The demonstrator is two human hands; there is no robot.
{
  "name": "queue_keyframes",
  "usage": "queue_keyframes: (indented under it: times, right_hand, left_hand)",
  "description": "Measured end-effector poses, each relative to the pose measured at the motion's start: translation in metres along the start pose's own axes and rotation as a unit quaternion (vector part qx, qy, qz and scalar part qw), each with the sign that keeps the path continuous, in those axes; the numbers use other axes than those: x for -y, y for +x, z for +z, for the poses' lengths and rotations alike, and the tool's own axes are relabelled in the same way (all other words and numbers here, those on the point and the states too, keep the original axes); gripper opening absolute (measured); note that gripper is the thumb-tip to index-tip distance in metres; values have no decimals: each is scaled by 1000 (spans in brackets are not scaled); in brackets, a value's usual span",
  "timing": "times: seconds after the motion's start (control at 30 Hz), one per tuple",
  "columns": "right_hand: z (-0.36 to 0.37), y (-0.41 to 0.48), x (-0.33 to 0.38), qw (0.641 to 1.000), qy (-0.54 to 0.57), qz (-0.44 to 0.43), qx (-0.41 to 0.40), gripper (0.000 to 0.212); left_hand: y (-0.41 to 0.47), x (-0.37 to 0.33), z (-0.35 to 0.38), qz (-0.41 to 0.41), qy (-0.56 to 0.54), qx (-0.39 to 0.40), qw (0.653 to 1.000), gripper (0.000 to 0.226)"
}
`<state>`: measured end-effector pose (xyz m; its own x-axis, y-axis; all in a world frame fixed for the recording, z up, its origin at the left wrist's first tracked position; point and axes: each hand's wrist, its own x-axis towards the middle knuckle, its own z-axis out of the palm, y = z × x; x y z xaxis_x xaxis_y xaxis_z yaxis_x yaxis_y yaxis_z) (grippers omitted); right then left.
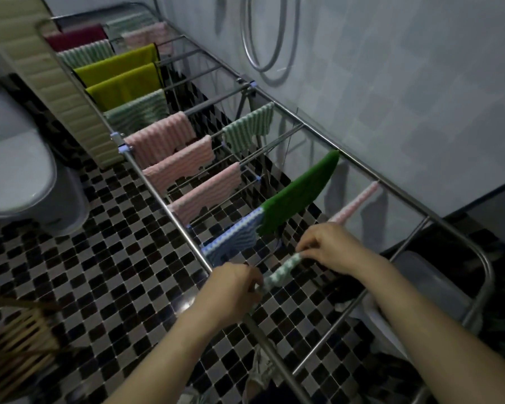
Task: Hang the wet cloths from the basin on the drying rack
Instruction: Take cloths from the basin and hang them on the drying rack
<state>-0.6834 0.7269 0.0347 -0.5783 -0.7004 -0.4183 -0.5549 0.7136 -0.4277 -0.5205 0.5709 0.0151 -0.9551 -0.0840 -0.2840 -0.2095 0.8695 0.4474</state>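
Left hand [233, 290] and right hand [330, 246], fingers curled, each pinch one end of a green-white striped cloth [283, 269] stretched between them over the near end of the drying rack [274, 357]. Grey basin [429, 284] sits on the floor under the rack's near right corner. Beyond hang a blue striped cloth [236, 237] and a dark green cloth [301, 193]. Pink striped cloths [164, 138] follow along the left rail, with yellow-green cloths [120, 80] farther off.

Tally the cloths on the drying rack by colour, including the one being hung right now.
pink-striped cloths: 5
green-and-white striped cloths: 5
yellow-green cloths: 2
maroon cloth: 1
solid green cloth: 1
blue-striped cloth: 1
Total: 15 (the far end of the rack is blurred)
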Motion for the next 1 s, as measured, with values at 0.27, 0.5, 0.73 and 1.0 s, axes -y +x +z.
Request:
queue_keyframes:
  times: [0.27,0.5,0.73,1.0]
  right_hand:
    - [11,-11,30,995,-10,66,-69,24]
    - [28,-15,114,993,47,13,-109,17]
    - [63,12,235,983,123,-102,-88,13]
    - [135,55,389,958,201,-204,18,11]
  left_hand:
    - [-19,16,1,3,-121,-71,990,15]
    - [-86,77,-30,-121,-395,-187,891,16]
    - [-164,136,-55,-191,-477,-306,802,12]
    - [-253,213,-74,-324,-450,-436,709,15]
